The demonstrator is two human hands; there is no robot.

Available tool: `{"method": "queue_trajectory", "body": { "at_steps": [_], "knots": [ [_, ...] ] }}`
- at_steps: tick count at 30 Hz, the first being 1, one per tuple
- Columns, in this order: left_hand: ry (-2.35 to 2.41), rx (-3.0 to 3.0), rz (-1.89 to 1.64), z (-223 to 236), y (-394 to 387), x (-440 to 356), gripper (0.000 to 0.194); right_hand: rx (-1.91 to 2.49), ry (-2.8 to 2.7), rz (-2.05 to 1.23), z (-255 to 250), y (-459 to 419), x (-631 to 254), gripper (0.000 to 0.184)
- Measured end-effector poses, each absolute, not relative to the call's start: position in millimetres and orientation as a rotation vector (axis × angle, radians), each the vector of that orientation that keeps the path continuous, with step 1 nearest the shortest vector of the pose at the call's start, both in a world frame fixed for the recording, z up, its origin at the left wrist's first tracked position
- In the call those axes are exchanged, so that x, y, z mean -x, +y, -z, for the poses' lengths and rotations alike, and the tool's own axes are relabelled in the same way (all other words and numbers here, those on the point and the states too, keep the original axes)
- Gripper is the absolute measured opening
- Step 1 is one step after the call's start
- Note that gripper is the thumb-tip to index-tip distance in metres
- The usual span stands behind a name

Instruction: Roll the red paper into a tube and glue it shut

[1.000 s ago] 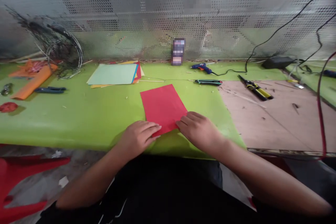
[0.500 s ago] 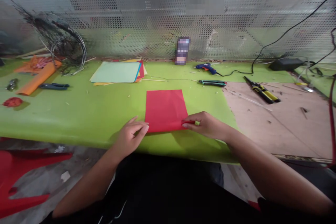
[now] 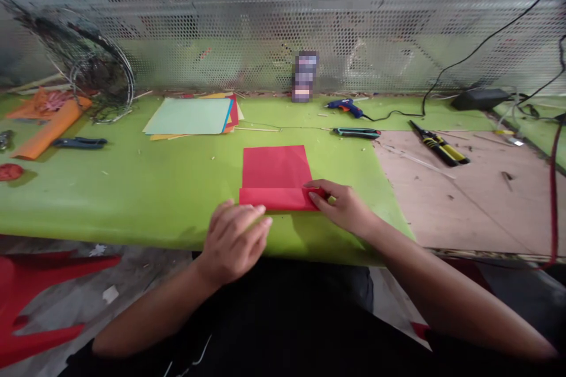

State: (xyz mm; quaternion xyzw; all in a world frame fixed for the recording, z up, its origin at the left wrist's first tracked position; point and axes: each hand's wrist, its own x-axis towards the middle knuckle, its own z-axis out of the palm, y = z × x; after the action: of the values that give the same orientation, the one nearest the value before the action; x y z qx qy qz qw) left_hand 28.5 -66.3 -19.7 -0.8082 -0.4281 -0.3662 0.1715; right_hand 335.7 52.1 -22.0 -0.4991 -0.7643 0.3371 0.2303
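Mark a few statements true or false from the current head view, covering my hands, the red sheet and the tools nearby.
The red paper sheet has a folded strip along its near edge. True.
The right hand touches the strip's right end. True.
The left hand holds a glue gun. False: it holds nothing visible, near the mat's front edge.
The yellow-handled snips lie on the green mat. False: they lie on the brown board.
The stack of coloured paper has a pale green sheet on top. True.
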Motion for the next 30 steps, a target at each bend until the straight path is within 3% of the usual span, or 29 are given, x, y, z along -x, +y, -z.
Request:
{"method": "queue_trajectory", "body": {
  "at_steps": [5, 9, 13, 17, 25, 30],
  "knots": [
    [-1.153, 2.555, 0.558, 20.1, -54.5, -42.8, 0.053, 1.313, -2.082, -0.931, 20.9, 54.1, -334.5, 0.033],
    [-1.3, 2.624, 0.442, 16.0, -32.6, -41.5, 0.056, 1.286, -2.123, -0.9, 16.6, 55.8, -335.3, 0.032],
    [-1.376, 2.66, 0.398, 15.5, -23.4, -40.5, 0.055, 1.169, -2.183, -0.415, 8.4, 43.4, -334.9, 0.031],
    [-1.443, 2.687, 0.373, 18.9, -21.9, -42.7, 0.054, 0.912, -2.422, -0.009, -2.2, 27.4, -329.7, 0.051],
    [-1.486, 2.662, 0.366, 7.2, -21.5, -46.4, 0.049, 0.812, -2.677, -0.087, 3.1, 37.6, -317.7, 0.039],
    [-1.497, 2.704, 0.404, 6.1, -21.1, -46.0, 0.046, 0.9, -2.634, -0.203, 10.9, 42.0, -318.2, 0.04]
  ]
}}
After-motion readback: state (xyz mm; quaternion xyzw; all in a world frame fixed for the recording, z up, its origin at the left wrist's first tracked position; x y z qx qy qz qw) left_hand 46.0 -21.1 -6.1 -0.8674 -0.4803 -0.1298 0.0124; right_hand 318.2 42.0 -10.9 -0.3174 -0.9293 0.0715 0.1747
